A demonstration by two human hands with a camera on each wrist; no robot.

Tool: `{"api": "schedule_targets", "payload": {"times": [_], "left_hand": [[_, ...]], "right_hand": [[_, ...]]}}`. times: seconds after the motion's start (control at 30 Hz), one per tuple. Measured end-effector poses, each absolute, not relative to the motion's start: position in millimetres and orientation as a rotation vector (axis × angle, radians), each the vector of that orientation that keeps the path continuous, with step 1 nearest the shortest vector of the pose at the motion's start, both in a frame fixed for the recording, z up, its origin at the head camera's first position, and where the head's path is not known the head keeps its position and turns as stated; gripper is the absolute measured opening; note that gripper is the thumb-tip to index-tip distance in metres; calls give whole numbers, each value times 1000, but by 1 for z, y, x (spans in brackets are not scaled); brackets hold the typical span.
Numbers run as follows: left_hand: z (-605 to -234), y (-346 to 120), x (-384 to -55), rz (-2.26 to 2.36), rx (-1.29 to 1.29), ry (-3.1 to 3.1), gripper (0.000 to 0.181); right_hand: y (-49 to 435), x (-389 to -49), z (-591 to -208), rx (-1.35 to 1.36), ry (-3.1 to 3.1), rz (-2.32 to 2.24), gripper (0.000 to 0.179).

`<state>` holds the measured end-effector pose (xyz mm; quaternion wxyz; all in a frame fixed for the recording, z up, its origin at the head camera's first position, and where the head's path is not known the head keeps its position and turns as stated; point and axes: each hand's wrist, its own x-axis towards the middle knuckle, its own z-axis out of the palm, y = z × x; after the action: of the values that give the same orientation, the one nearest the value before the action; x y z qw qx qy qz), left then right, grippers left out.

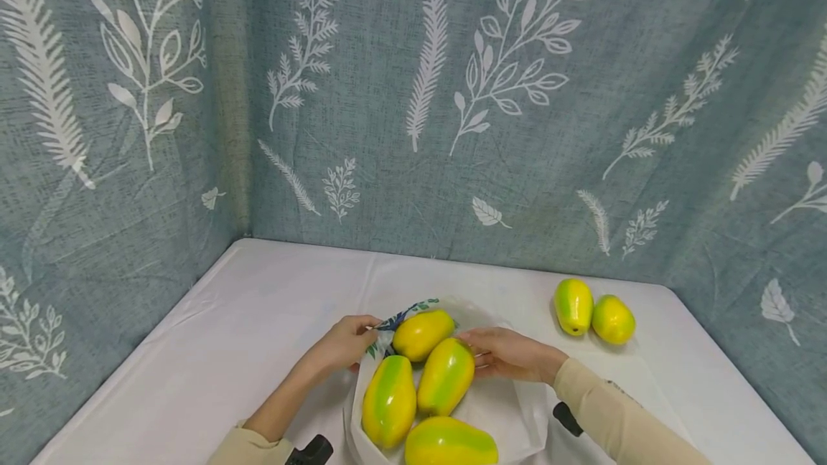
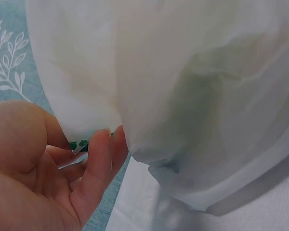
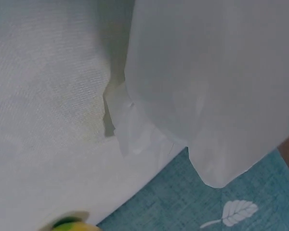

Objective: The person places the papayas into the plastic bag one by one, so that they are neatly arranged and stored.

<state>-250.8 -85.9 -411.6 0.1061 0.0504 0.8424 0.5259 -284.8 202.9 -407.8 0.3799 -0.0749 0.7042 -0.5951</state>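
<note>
My left hand (image 1: 345,341) pinches the left rim of a white bag (image 1: 531,407) on the bench (image 1: 271,293) as my right hand (image 1: 510,354) meets a fruit (image 1: 446,377) inside the bag; whether it grips, I cannot tell. Three fruits (image 1: 390,402) surround that one; two fruits (image 1: 573,307) sit right of the bag.

You have a white-covered table (image 1: 291,285), running out left of your left fingers (image 1: 370,323), right of your right fingers (image 1: 486,363) and away beyond both. On it, between your fingers and spreading toward you, sits a thin white bag (image 1: 497,404). Well right of your right fingers, slightly farther from you, one yellow-green fruit (image 1: 573,307) lies beside a second fruit (image 1: 614,320).
</note>
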Motion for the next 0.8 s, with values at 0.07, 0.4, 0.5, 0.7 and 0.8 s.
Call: {"api": "schedule_targets", "payload": {"times": [0.07, 0.4, 0.5, 0.7, 0.8], "left_hand": [[-412, -86, -252, 1546, 151, 2484, 28], [-413, -86, -253, 1522, 151, 2505, 28], [-413, -86, -253, 1524, 158, 2511, 27], [-413, -86, -253, 1525, 154, 2510, 26], [-413, -86, -252, 1521, 153, 2508, 27]], "right_hand": [[203, -284, -406, -186, 1825, -1506, 57], [204, -283, -403, -184, 1895, -1511, 53], [205, -283, -404, -204, 1907, -1493, 52], [205, -280, -407, -208, 1954, -1450, 53], [205, -279, -406, -211, 1977, -1440, 51]]}}
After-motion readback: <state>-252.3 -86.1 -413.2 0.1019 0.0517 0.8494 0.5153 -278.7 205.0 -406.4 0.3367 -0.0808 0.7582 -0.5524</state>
